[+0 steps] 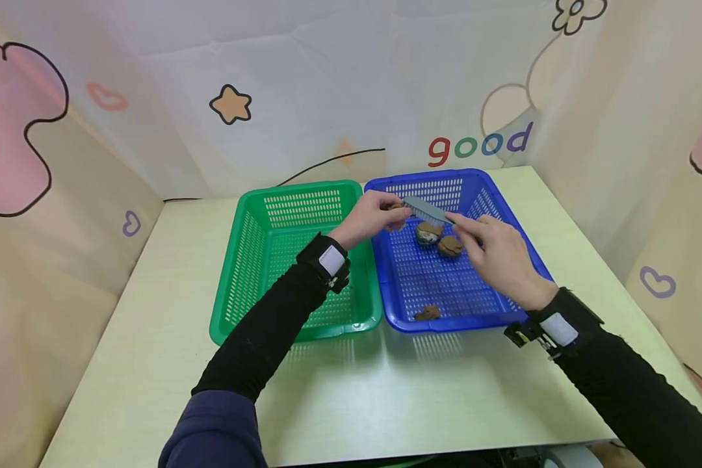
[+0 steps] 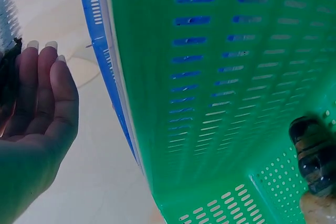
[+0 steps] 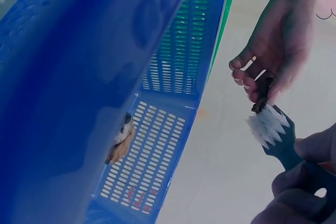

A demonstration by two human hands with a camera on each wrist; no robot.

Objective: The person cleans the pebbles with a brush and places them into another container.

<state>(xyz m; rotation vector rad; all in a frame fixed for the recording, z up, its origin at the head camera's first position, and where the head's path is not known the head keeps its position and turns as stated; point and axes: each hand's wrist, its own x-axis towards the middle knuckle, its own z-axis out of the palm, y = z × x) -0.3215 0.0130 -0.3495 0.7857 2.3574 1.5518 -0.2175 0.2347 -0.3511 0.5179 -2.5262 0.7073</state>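
My left hand (image 1: 365,218) pinches a small brown, mud-coated lump (image 1: 394,206) over the back of the blue basket (image 1: 394,318). My right hand (image 1: 500,260) grips the handle of a grey-green scrubbing brush (image 1: 424,209). In the right wrist view the brush's white bristles (image 3: 266,125) meet the dark lump's end. Fingers hide most of the lump, so whether it is stone or shell I cannot tell. Two rounded lumps, one partly muddy (image 1: 428,233) and one brown (image 1: 449,246), lie below the brush in the blue basket. A flatter brown piece (image 1: 427,312) lies near its front wall.
To the left, touching the blue basket, stands a green basket (image 1: 225,286). Inside it the left wrist view shows a dark banded piece (image 2: 314,153) beside a pale one (image 2: 318,208). Both baskets stand on a pale table (image 1: 351,396). A printed curtain (image 1: 327,84) encloses the back and sides.
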